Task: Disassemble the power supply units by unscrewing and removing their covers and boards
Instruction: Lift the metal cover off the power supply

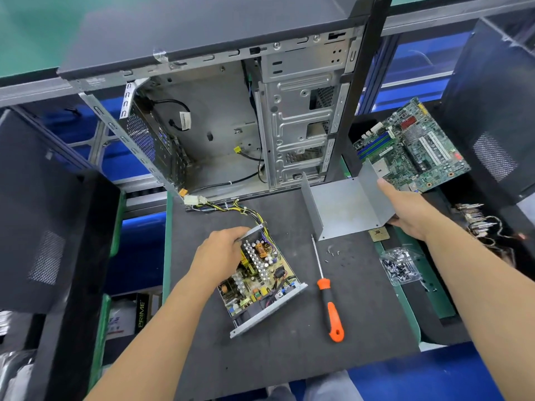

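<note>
The left hand (220, 256) grips the far-left edge of the opened power supply unit (260, 280), fingers curled over its metal wall, steadying it on the dark work mat (283, 360). The right hand (408, 211) clasps the right flange of the U-shaped steel cover (347, 204), which is off the unit and sits at two o'clock from it, well apart.

The step in hand appears to be setting the cover aside. It would be done well by laying it clear of the loose screws (335, 254) at four o'clock from the cover, and away from the motherboard (411, 146) beyond it. The board (257, 270) remains seated in its tray; its fixing screws cannot be made out.

The wire harness (246, 212) runs from the unit toward twelve o'clock, to the open computer case (220, 117). Whether it is unplugged cannot be told.

Count: one unit, one cover, one orange-handled screwdriver (328, 299) at three o'clock from the unit, one case, one motherboard, one clear bag of small parts (401, 266). Loose screws are several; exact number unclear.
</note>
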A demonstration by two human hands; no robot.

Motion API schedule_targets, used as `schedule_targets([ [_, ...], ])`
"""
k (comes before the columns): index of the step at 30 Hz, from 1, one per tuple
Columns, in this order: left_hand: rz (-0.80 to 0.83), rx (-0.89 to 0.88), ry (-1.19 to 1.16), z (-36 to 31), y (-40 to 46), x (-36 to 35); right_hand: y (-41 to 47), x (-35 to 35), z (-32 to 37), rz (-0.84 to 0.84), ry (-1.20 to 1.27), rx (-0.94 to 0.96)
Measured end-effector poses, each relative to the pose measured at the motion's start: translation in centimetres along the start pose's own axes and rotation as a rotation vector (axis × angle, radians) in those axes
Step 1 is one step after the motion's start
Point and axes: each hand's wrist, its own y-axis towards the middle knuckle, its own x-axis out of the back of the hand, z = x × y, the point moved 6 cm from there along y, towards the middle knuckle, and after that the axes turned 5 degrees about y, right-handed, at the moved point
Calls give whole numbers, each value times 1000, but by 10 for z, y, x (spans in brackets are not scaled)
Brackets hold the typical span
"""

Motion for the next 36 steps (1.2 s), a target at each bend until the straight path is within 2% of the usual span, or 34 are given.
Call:
schedule_targets([
  [7, 4, -6, -7, -1, 0, 0, -2, -11, -2, -6, -80, 79],
  [9, 2, -7, -4, -1, 0, 1, -5, -9, 0, -43, -105, 116],
  [11, -1, -15, -8, -1, 0, 1, -12, -5, 5, -129, -231, 172],
  [14, -1, -33, -23, -1, -1, 3, -36, -3, 18, -416, -531, 340],
  [16, -6, -43, -35, -1, -2, 4, -64, -13, 27, -551, -547, 568],
  [18, -18, -45, -45, -1, -2, 6, -93, -34, 25, -501, -528, 789],
  [20, -26, -42, -60, 1, -2, 6, -119, -59, 10, -400, -531, 854],
  [24, -54, -54, -95, 5, -9, 9, -145, -94, -34, -256, -639, 811],
  [30, -131, -47, -112, 17, -21, 11, -137, -116, -87, -66, -843, 449],
  [33, -257, -79, -91, 22, -31, 13, -135, -120, -96, -23, -821, 296],
  [36, -497, -166, -58, 12, -53, 21, -132, -122, -97, 12, -769, 221],
])
